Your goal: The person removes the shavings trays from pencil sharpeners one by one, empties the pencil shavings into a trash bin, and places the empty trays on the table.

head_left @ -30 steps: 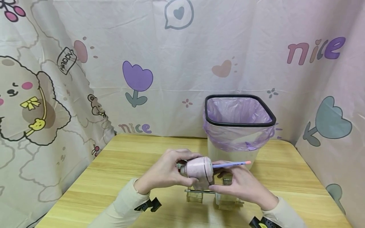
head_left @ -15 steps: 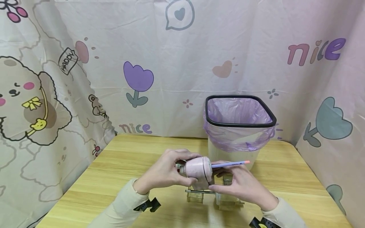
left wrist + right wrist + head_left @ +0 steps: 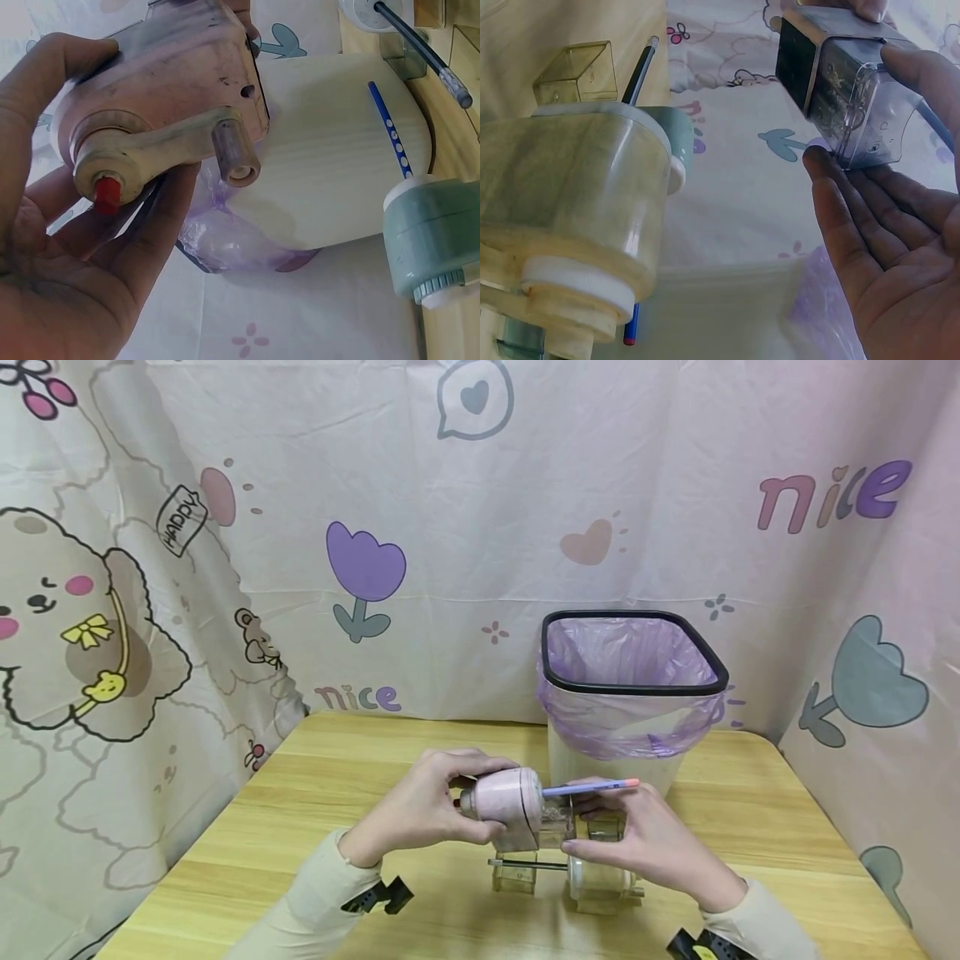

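Note:
In the head view my left hand [image 3: 423, 806] grips a pale pink crank pencil sharpener [image 3: 504, 802], held sideways over the table. Its crank arm [image 3: 169, 142] and a red knob [image 3: 107, 196] face the left wrist camera. A lilac pencil [image 3: 588, 788] with a pink end sticks out of the sharpener toward the right. My right hand [image 3: 648, 835] pinches the clear sharpener drawer [image 3: 866, 112] between thumb and fingers. Shavings show inside this drawer, which stands partly out of the sharpener body. The right hand's farther fingers are partly hidden in the head view.
A bin [image 3: 633, 727] with a purple liner stands behind the hands. Below them on the table [image 3: 360, 860] are a clear-bodied sharpener [image 3: 600, 881] with a dark pencil [image 3: 531, 864] and a small clear box [image 3: 514, 872]. A green sharpener [image 3: 435, 232] holds a blue dotted pencil [image 3: 390, 131].
The left hand and sharpener have shifted left over the last half second, and the clear drawer now shows between the body and the right hand. The lilac pencil moved left with the sharpener.

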Demonstrator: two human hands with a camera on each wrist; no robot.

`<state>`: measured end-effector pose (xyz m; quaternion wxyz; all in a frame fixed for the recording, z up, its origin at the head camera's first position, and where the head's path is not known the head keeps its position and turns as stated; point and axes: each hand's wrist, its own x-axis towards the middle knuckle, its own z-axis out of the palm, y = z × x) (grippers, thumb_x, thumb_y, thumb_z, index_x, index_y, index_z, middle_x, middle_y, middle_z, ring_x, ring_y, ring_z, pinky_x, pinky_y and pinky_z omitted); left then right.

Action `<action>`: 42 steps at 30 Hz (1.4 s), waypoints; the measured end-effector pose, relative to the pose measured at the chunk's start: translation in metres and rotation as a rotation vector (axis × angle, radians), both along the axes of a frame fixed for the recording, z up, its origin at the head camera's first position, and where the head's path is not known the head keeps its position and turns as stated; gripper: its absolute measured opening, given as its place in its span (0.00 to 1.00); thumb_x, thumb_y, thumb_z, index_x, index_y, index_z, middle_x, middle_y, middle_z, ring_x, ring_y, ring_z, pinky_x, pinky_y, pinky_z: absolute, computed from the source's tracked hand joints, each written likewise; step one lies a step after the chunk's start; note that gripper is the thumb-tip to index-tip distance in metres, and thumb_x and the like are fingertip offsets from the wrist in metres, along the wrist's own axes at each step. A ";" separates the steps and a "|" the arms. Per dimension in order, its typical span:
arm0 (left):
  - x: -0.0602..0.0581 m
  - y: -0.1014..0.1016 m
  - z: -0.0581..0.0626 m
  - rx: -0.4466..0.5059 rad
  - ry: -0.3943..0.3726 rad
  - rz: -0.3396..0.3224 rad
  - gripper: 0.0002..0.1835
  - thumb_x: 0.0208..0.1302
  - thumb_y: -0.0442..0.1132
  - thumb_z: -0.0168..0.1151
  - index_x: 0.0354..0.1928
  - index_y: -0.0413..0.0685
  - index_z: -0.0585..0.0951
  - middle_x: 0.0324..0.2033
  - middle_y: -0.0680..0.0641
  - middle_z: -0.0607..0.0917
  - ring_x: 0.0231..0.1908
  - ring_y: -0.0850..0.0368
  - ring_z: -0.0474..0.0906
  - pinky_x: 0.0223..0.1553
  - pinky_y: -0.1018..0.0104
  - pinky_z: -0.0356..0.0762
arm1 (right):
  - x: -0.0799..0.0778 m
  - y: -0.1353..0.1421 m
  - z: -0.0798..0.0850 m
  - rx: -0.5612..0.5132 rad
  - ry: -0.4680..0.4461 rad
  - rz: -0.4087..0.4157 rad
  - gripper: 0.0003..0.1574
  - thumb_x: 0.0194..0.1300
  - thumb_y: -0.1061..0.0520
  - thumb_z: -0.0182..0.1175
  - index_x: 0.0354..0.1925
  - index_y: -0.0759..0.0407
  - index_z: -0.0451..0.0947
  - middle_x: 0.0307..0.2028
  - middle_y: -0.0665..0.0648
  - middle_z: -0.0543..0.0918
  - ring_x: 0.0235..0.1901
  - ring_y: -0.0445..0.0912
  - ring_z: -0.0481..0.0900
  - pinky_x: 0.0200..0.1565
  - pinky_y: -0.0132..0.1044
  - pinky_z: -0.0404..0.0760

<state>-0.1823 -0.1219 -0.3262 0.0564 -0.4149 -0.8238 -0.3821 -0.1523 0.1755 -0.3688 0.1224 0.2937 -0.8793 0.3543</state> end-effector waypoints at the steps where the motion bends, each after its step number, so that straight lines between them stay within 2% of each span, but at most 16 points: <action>1: 0.000 0.000 0.000 0.002 -0.004 0.001 0.33 0.47 0.42 0.79 0.59 0.65 0.82 0.45 0.61 0.87 0.39 0.65 0.81 0.38 0.71 0.84 | 0.000 0.000 0.000 0.007 0.014 -0.004 0.29 0.55 0.35 0.72 0.55 0.37 0.82 0.44 0.32 0.87 0.45 0.31 0.85 0.51 0.37 0.84; 6: -0.001 -0.003 0.000 0.005 -0.018 0.003 0.33 0.47 0.41 0.79 0.59 0.64 0.82 0.46 0.60 0.87 0.40 0.65 0.81 0.39 0.70 0.85 | 0.000 0.004 0.000 0.026 0.051 -0.016 0.29 0.55 0.35 0.72 0.54 0.38 0.82 0.43 0.32 0.87 0.44 0.32 0.85 0.50 0.37 0.84; 14: -0.001 -0.006 0.000 -0.005 -0.032 0.032 0.34 0.45 0.41 0.80 0.59 0.62 0.82 0.46 0.60 0.87 0.41 0.64 0.81 0.41 0.70 0.85 | -0.002 0.006 -0.002 -0.018 0.015 -0.004 0.27 0.55 0.36 0.73 0.51 0.41 0.83 0.41 0.37 0.89 0.42 0.37 0.87 0.48 0.37 0.86; 21: -0.004 -0.011 -0.002 0.003 -0.032 0.046 0.34 0.45 0.41 0.80 0.59 0.64 0.82 0.47 0.60 0.86 0.40 0.64 0.81 0.41 0.69 0.86 | -0.002 0.008 -0.001 -0.016 -0.003 -0.035 0.35 0.53 0.37 0.75 0.54 0.52 0.82 0.41 0.41 0.89 0.41 0.34 0.86 0.48 0.37 0.86; 24: -0.005 -0.013 -0.002 0.013 -0.045 0.052 0.34 0.46 0.41 0.80 0.60 0.64 0.81 0.48 0.59 0.86 0.41 0.63 0.82 0.42 0.69 0.86 | -0.002 0.009 -0.002 -0.019 0.000 -0.032 0.37 0.52 0.37 0.75 0.56 0.51 0.81 0.42 0.42 0.89 0.42 0.35 0.86 0.48 0.37 0.86; 29: -0.006 -0.018 -0.005 0.023 -0.060 0.074 0.34 0.46 0.40 0.80 0.60 0.61 0.82 0.50 0.59 0.86 0.42 0.63 0.82 0.43 0.69 0.86 | -0.002 0.011 -0.002 -0.036 -0.005 0.015 0.34 0.54 0.39 0.75 0.56 0.47 0.80 0.44 0.40 0.89 0.42 0.35 0.87 0.48 0.38 0.86; 33: -0.008 -0.024 -0.009 0.036 -0.072 0.093 0.34 0.47 0.40 0.80 0.60 0.59 0.82 0.51 0.58 0.86 0.41 0.62 0.83 0.43 0.68 0.87 | -0.002 0.012 -0.002 -0.009 0.035 -0.006 0.34 0.53 0.37 0.75 0.55 0.45 0.80 0.44 0.38 0.88 0.42 0.35 0.86 0.49 0.37 0.85; 42: -0.011 -0.035 -0.013 0.039 -0.076 0.168 0.33 0.47 0.40 0.80 0.60 0.58 0.82 0.53 0.57 0.86 0.42 0.61 0.83 0.42 0.68 0.87 | -0.003 0.014 -0.001 -0.036 -0.029 0.034 0.33 0.55 0.39 0.74 0.57 0.46 0.79 0.45 0.41 0.88 0.42 0.34 0.86 0.49 0.37 0.86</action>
